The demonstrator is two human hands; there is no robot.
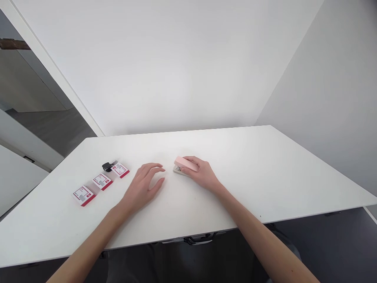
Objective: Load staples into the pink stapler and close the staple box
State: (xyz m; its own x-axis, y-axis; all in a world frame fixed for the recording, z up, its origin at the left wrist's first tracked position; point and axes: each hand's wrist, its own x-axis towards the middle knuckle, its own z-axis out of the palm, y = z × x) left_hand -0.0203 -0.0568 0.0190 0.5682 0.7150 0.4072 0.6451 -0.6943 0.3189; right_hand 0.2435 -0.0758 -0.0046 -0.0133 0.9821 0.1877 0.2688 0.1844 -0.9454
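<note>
In the middle of the table lies a pink stapler (186, 164) with a pale base, its front end pointing left. My right hand (203, 173) is wrapped round its rear part, so that end is partly hidden. To the left of the stapler, my left hand (145, 182) hovers over or rests on the tabletop, fingers curved and apart, holding nothing. A gap separates its fingertips from the stapler.
Several white-and-red small boxes stand in a slanting row at the left: a near box (84, 195), a middle box (102, 181) and a far box (120, 169). A black staple remover (107, 166) lies beside the far one. The white table (235, 157) meets a wall behind.
</note>
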